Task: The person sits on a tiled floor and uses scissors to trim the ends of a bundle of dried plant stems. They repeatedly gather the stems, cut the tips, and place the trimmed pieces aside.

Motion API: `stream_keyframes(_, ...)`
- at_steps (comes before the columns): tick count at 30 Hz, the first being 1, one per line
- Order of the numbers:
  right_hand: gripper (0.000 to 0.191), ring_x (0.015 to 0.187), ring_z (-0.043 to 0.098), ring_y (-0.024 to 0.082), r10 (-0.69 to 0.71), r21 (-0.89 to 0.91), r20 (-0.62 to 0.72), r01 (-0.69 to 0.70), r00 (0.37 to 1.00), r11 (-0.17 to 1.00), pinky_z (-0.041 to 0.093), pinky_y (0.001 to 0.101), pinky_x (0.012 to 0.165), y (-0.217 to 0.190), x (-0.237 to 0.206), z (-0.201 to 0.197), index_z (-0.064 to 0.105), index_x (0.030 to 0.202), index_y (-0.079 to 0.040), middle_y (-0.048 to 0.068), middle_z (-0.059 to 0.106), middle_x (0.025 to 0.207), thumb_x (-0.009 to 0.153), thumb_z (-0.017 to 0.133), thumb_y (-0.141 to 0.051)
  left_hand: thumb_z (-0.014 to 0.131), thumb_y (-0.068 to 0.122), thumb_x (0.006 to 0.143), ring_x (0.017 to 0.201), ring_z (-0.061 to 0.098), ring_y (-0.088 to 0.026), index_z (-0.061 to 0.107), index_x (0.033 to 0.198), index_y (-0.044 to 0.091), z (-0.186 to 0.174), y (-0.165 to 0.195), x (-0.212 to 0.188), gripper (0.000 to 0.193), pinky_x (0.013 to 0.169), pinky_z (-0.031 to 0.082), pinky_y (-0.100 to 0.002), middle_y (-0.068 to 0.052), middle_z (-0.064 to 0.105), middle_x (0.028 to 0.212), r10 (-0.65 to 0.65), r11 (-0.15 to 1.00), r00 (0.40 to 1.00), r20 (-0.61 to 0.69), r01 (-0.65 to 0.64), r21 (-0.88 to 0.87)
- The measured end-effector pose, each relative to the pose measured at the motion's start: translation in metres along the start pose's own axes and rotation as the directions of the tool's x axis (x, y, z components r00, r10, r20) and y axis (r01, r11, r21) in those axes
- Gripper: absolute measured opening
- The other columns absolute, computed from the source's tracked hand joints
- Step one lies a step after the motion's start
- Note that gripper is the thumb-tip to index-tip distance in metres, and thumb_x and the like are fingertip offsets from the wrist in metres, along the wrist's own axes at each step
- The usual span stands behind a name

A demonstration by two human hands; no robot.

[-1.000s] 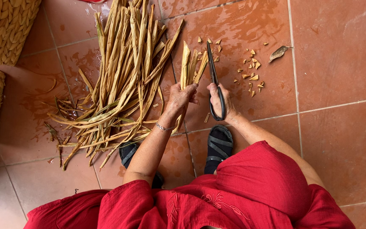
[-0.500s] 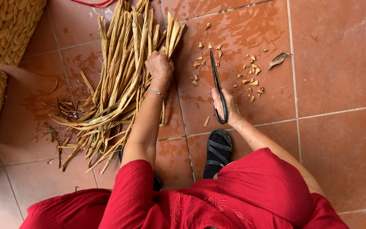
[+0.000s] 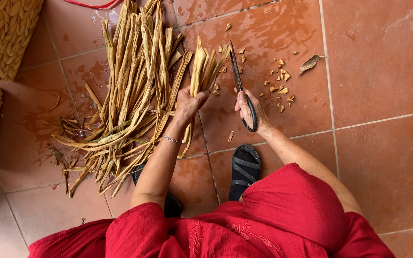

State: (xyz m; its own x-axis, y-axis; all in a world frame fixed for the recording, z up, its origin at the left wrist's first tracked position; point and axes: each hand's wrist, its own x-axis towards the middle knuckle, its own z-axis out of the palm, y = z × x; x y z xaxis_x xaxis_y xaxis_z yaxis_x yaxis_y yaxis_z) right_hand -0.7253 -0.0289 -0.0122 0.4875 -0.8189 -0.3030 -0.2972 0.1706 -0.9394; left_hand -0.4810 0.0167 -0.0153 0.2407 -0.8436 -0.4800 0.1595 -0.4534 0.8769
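My left hand [image 3: 187,102] grips a small bundle of dried tan leaf strips [image 3: 204,67], whose upper ends fan out beside the scissor blades. My right hand [image 3: 249,109] holds black-handled scissors [image 3: 239,81], blades pointing away from me, just right of the bundle's tips. A large pile of the same dried strips [image 3: 130,91] lies on the tiled floor to the left of my left hand. Small cut-off pieces [image 3: 278,83] are scattered on the tiles right of the scissors.
Woven straw baskets [image 3: 1,38] stand at the left edge, one above the other. A dry brown leaf [image 3: 310,63] lies at upper right. My sandalled foot [image 3: 244,167] rests below the hands. A red cord [image 3: 92,5] crosses the top. The terracotta tiles look wet.
My left hand reached up into the pile, then came back right holding a bundle of strips next to the scissors. The right hand with the scissors stayed almost still.
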Motion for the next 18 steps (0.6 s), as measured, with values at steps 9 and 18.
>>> stream_keyframes(9,0.060,0.064,0.057,0.011,-0.079,-0.116,-0.073,0.071,0.994,0.991,0.051,0.0301,0.061,-0.001,-0.006,0.004,0.057,0.130,0.000,0.001,0.054,0.072,0.111,0.039,-0.053,0.075,0.014,0.089,0.068,0.064,-0.005,0.076,0.103,0.003,0.012,-0.017,-0.011,0.017,0.058,0.053,-0.021,0.000,0.072,0.080,-0.013,0.999,0.999,0.029,0.012,0.034)
stream_keyframes(18,0.058,0.061,0.058,0.012,-0.116,-0.168,-0.151,0.090,0.982,0.982,0.049,0.0317,0.059,0.007,-0.007,0.009,0.067,0.108,-0.002,0.001,0.056,0.065,0.111,0.041,-0.053,0.071,0.019,0.100,0.065,0.066,-0.012,0.071,0.105,-0.001,0.022,-0.034,-0.001,0.021,0.057,0.055,-0.027,-0.008,0.073,0.079,0.004,1.000,1.000,0.024,-0.004,-0.031)
